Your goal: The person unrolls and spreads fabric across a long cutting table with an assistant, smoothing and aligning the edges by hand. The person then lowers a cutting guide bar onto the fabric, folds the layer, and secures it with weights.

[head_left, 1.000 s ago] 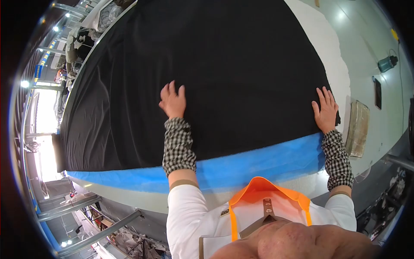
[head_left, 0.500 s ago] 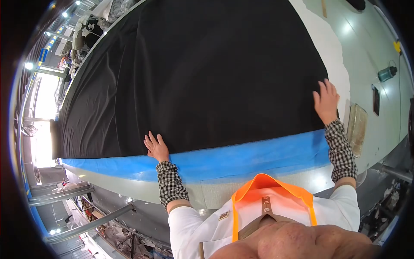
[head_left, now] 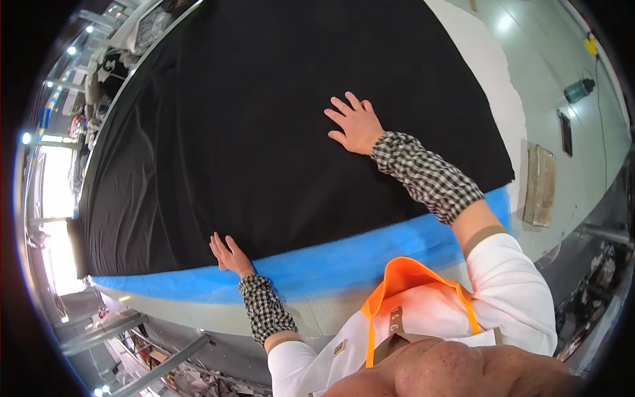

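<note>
A wide sheet of black fabric (head_left: pixel 284 178) lies over the table, smooth in the middle and wrinkled toward the left. My right hand (head_left: pixel 360 127) is spread out over the middle of the fabric, fingers apart, with nothing in it. Near the fabric's front edge, my left hand (head_left: pixel 231 255) rests with its fingers stretched out. A blue sheet (head_left: pixel 344 259) shows from beneath the black fabric along the front. White paper (head_left: pixel 486 53) with a ragged edge sticks out on the right side. Checked sleeves cover both forearms.
On the right of the table (head_left: pixel 562 192) lie a plastic-wrapped block (head_left: pixel 540 186), a phone (head_left: pixel 565 133) and a teal bottle (head_left: pixel 579 90). A dark roll (head_left: pixel 77 248) stands at the far left end. Piled materials (head_left: pixel 109 69) sit beyond the left edge.
My right hand has moved left from the fabric's right edge to its middle. The left hand stays near the front edge, and the view has shifted slightly.
</note>
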Available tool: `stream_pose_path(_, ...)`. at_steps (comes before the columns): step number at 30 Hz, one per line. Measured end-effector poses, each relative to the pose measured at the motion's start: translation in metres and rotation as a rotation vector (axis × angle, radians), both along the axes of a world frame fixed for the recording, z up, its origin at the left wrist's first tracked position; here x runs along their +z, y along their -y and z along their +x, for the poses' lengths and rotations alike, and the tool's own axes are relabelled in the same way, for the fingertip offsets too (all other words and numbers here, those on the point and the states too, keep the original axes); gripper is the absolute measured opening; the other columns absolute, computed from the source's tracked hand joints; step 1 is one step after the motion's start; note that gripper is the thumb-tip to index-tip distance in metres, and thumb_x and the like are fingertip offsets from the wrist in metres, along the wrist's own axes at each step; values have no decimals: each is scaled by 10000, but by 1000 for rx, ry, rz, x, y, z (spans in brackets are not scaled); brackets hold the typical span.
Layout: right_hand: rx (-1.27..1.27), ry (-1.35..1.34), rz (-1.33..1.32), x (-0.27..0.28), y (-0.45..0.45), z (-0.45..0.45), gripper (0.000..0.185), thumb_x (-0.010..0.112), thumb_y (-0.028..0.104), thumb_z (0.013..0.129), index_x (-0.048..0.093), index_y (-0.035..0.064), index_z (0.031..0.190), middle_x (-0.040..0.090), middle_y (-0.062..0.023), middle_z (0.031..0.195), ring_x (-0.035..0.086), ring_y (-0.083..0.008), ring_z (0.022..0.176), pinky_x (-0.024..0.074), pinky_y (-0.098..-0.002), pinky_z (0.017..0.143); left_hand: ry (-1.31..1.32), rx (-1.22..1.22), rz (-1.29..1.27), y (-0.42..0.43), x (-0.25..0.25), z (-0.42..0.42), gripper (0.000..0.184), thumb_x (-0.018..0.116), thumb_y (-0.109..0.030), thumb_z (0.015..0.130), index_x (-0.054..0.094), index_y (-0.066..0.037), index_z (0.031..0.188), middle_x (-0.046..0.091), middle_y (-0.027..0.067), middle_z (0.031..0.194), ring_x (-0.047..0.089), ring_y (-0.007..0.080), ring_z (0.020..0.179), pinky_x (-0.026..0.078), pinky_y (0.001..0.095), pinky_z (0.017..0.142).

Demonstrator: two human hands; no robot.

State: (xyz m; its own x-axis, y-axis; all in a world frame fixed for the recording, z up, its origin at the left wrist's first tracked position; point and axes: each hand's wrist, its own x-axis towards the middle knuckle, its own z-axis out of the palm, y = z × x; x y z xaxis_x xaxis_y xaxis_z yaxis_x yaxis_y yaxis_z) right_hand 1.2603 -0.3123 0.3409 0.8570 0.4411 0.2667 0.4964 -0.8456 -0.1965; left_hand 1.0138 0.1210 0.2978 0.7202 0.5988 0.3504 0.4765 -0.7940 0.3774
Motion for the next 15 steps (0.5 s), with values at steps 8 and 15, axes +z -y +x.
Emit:
stream_pose_path(8,-501,237,-81,6,196,-93,476,637,398,858,593,190,1283,531,-55,1354,492,-336,1213,469,-499,865,10,9,-12,6,2,0,536,551,-426,969,528,-125,1412,450,97,1505,350,310,1415,255,484,1145)
stream_pose_path(15,-932,-69,-289,-25,321,-193,634,480,478,986,372,123,1500,371,-166,1540,306,-406,1421,276,-610,1069,35,9,15,1,2,-3,544,620,-398,923,548,-143,1397,475,80,1490,365,280,1412,238,495,1134)
